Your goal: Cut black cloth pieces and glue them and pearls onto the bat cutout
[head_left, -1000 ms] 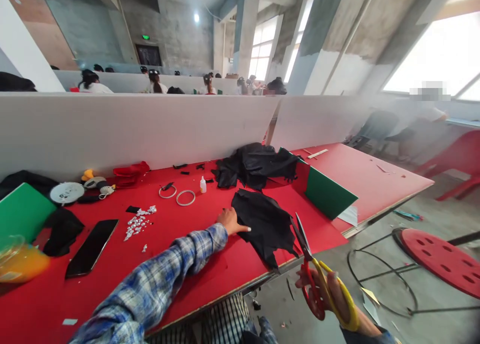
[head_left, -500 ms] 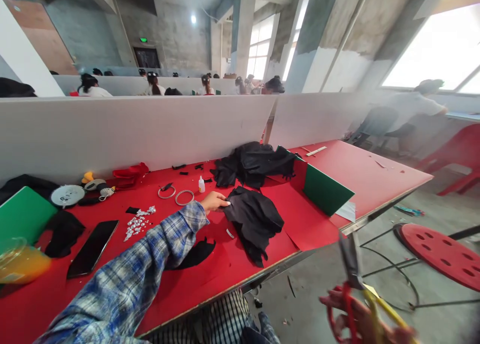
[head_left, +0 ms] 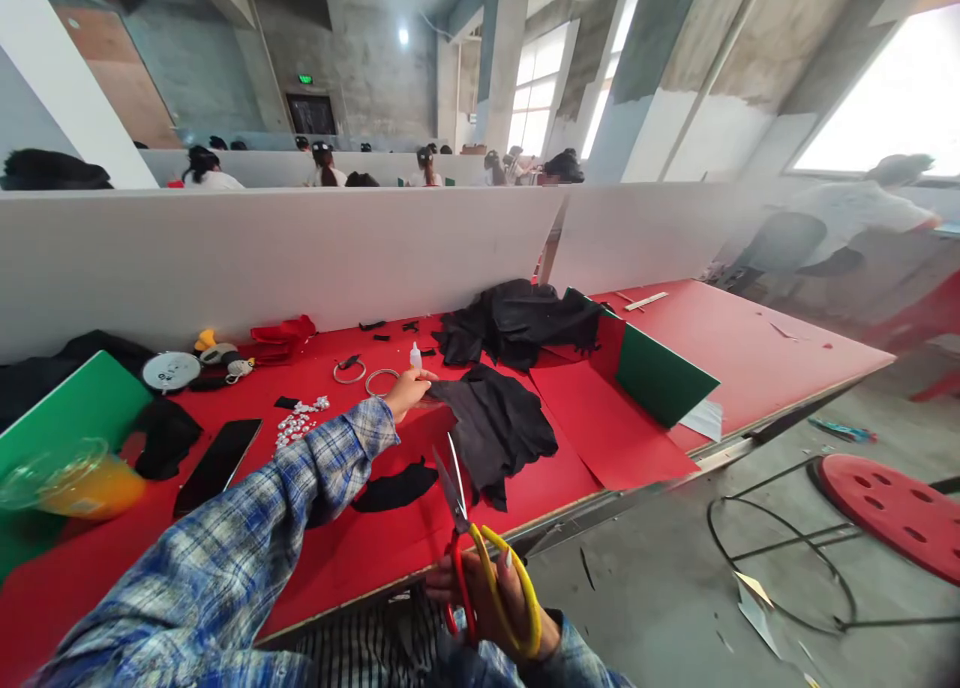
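My left hand [head_left: 409,393] pinches the left corner of a piece of black fabric [head_left: 499,428], which lies partly on the red tabletop [head_left: 577,448]. In my right hand [head_left: 495,593] is a pair of scissors [head_left: 466,533] with one red and one yellow handle. The blades are slightly parted and point up toward the fabric's near left side, apart from my left hand. A smaller black cloth scrap [head_left: 397,488] lies left of the blades. Just beyond my left hand are a small white bottle [head_left: 415,356] and a metal ring [head_left: 381,382].
A heap of black cloth [head_left: 517,318] lies against the white partition [head_left: 300,258]. Upright green boards [head_left: 664,378] stand to the right. On the left are a phone [head_left: 217,466], silvery beads [head_left: 300,420] and a cup of orange drink [head_left: 90,483]. A red stool [head_left: 892,503] stands at right.
My right hand has brought the scissors from the far right over to the table's front edge, near the fabric. My left hand has drawn the fabric's corner slightly leftward, still gripping it.
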`<action>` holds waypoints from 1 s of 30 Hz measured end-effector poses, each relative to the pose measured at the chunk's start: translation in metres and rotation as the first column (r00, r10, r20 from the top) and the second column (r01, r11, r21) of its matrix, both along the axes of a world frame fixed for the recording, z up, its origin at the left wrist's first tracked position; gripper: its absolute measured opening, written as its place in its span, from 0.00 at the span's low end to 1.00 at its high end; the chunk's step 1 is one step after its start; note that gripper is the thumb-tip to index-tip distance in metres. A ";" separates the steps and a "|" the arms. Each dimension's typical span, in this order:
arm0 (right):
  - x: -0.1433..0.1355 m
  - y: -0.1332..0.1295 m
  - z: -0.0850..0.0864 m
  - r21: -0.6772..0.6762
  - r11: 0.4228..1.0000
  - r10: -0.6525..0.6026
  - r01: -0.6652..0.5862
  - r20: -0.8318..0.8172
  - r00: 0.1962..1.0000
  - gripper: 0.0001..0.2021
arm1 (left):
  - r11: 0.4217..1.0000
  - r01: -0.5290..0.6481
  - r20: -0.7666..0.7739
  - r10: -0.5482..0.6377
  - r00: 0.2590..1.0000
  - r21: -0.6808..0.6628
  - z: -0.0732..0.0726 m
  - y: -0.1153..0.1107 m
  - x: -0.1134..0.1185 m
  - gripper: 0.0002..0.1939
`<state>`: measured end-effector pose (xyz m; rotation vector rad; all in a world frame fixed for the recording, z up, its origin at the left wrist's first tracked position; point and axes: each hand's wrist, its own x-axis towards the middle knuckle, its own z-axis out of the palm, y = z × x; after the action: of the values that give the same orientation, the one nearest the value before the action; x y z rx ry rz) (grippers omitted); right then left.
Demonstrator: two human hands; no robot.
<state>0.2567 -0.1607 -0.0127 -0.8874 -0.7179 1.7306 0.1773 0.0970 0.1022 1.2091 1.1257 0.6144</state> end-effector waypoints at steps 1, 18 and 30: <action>0.001 0.005 -0.001 -0.042 0.999 0.005 -0.007 -0.048 0.999 0.44 | 1.000 -0.005 0.001 0.005 1.000 0.026 0.000 -0.001 -0.002 0.12; 0.012 0.041 0.033 -0.058 0.998 0.039 -0.027 0.218 0.975 0.42 | 0.973 0.104 0.008 -0.107 0.994 0.208 -0.019 -0.016 -0.031 0.18; 0.025 0.084 0.040 -0.021 0.995 0.097 -0.095 0.312 0.945 0.40 | 0.909 0.222 0.061 -0.259 0.964 0.353 -0.018 -0.005 -0.046 0.36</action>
<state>0.2814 -0.0769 0.0274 -1.1634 -0.9798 1.6947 0.1311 0.0918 0.0839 1.5698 0.7804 0.6947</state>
